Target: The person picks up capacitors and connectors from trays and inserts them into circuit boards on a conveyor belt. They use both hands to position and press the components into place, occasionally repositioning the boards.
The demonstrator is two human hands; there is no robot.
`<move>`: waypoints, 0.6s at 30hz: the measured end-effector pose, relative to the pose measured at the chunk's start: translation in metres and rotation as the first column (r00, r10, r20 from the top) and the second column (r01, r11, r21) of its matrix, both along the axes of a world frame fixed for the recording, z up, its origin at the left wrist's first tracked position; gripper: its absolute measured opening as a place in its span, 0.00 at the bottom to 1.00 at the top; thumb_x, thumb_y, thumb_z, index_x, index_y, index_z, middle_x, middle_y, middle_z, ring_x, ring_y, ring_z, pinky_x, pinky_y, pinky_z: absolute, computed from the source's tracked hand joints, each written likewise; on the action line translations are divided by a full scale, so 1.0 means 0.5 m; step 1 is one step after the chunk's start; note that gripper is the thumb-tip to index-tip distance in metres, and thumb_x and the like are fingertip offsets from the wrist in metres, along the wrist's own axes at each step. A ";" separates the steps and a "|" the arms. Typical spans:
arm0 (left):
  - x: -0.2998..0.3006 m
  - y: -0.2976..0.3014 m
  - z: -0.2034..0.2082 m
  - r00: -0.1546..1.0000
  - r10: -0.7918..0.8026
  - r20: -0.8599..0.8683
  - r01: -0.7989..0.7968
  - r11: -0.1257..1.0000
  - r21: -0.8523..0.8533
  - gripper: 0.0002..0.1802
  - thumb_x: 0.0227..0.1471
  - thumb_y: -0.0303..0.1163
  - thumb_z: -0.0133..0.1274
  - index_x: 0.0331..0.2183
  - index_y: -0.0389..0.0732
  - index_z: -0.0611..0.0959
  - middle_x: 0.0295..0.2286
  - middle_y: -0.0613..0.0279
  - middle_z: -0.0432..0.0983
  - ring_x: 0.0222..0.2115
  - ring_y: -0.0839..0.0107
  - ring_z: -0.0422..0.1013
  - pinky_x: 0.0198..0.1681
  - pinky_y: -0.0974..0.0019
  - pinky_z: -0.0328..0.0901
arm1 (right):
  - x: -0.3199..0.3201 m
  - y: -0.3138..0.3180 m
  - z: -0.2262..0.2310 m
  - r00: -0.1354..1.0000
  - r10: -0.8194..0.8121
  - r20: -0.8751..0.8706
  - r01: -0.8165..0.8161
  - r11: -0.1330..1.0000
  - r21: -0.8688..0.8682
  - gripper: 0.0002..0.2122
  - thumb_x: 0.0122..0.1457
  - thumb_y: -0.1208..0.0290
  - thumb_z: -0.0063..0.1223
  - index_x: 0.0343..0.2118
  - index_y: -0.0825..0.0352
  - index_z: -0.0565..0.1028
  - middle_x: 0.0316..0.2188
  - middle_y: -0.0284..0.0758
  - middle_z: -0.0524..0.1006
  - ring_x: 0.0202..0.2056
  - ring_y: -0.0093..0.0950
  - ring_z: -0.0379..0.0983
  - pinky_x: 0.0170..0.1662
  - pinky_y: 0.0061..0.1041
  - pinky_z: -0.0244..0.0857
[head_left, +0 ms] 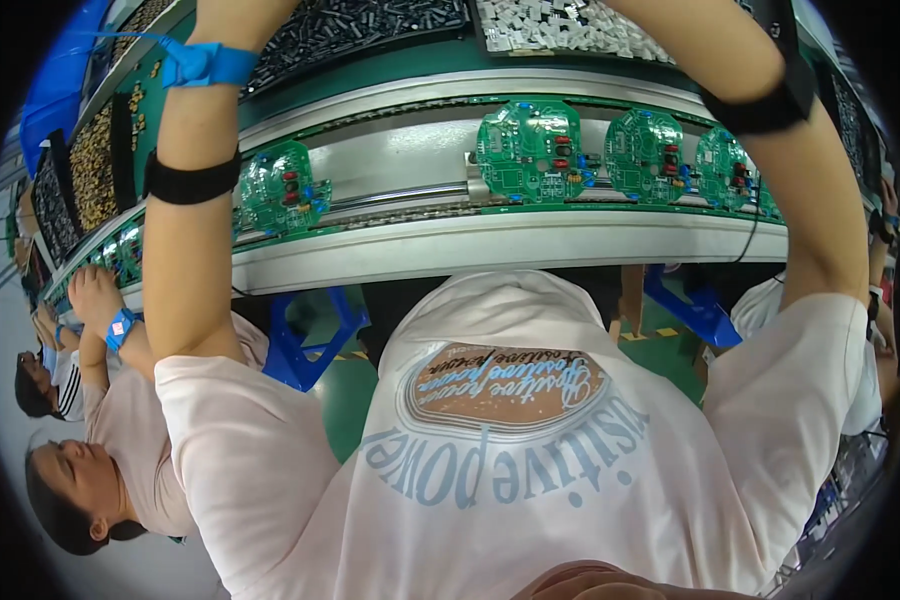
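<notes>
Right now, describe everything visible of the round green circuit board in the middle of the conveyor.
The round green circuit board lies flat on the grey conveyor track, the leftmost of three close boards. It carries red cylindrical parts, small blue components and pale printed traces. A light metal bracket meets its left edge. Both hands are out of view above the picture, and nothing else touches it.

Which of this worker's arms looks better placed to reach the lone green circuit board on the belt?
Probably the left: the left forearm passes right beside that lone board, while the right forearm lies beyond three other boards. Both hands are out of view.
</notes>
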State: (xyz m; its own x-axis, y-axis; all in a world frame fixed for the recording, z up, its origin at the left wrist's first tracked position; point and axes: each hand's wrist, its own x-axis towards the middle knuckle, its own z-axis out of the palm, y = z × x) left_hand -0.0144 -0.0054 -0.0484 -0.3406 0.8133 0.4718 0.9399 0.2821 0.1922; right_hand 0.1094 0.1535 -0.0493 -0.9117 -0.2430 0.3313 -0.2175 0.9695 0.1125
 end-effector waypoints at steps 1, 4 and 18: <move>-0.011 -0.030 -0.010 0.999 0.024 -0.041 -0.024 1.000 0.004 0.07 0.55 0.26 0.58 0.35 0.32 0.86 0.31 0.44 0.80 0.35 0.47 0.77 0.40 0.56 0.71 | -0.043 -0.017 -0.024 0.999 0.038 0.017 -0.039 0.998 0.040 0.09 0.58 0.69 0.58 0.35 0.70 0.82 0.37 0.47 0.80 0.42 0.44 0.78 0.46 0.39 0.73; 0.007 -0.021 -0.015 0.994 0.026 -0.105 -0.025 1.000 0.008 0.07 0.56 0.25 0.57 0.35 0.33 0.86 0.31 0.44 0.80 0.35 0.46 0.77 0.39 0.55 0.71 | -0.083 -0.010 -0.057 1.000 0.001 -0.015 -0.003 0.991 -0.130 0.06 0.56 0.72 0.57 0.30 0.69 0.82 0.33 0.46 0.82 0.38 0.44 0.81 0.41 0.40 0.75; 0.223 -0.052 0.082 0.963 0.252 0.095 -0.234 0.957 -0.171 0.07 0.57 0.25 0.58 0.37 0.33 0.82 0.32 0.46 0.78 0.34 0.51 0.76 0.37 0.59 0.70 | -0.065 -0.004 -0.029 0.988 0.053 -0.144 -0.083 0.974 -0.212 0.12 0.57 0.68 0.53 0.24 0.70 0.82 0.27 0.48 0.82 0.34 0.47 0.80 0.39 0.41 0.75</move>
